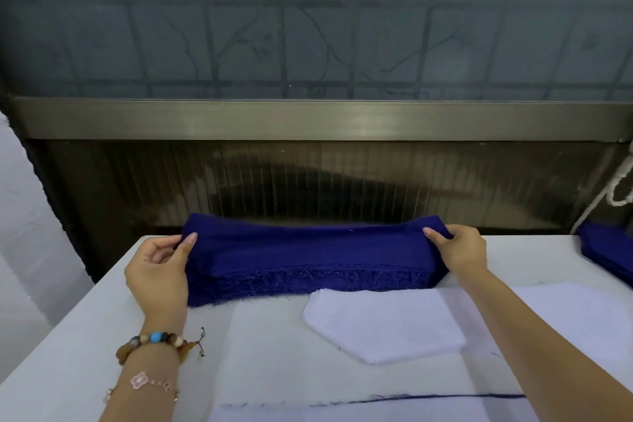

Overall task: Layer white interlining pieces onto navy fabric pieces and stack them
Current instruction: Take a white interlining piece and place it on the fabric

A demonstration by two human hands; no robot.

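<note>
A white counter [85, 336] stood before a frosted window [308, 10] crossed by a dark grid, with a brushed metal rail [342, 120] running along the window's base.

In the head view, the left hand [161, 271] closed its grip on the left end of a thick stack of navy fabric pieces [308, 257], thumb laid on top and fingers curled toward the end. The right hand [460, 247] gripped the right end the same way, thumb on top. Its fingers wrapped round the far side and were hidden by the cloth.

The stack lay across the back of the counter, near the far edge. It was deep blue, long and narrow, sagging slightly in the middle. Its near edge was raw and frayed, with loose threads sticking out.

Just in front of it, touching its near edge, lay a flat pile of white interlining pieces [383, 325] with an angled, pointed near end. How many layers it held was hard to make out, white on white.

A second navy pile [609, 250] was cut off at the right edge, and a white cord [620, 188] hung above it. A beaded bracelet [154, 341] and a thin chain bracelet [144, 382] circled the left wrist. A dark thread line [445, 397] crossed the counter near the bottom.
</note>
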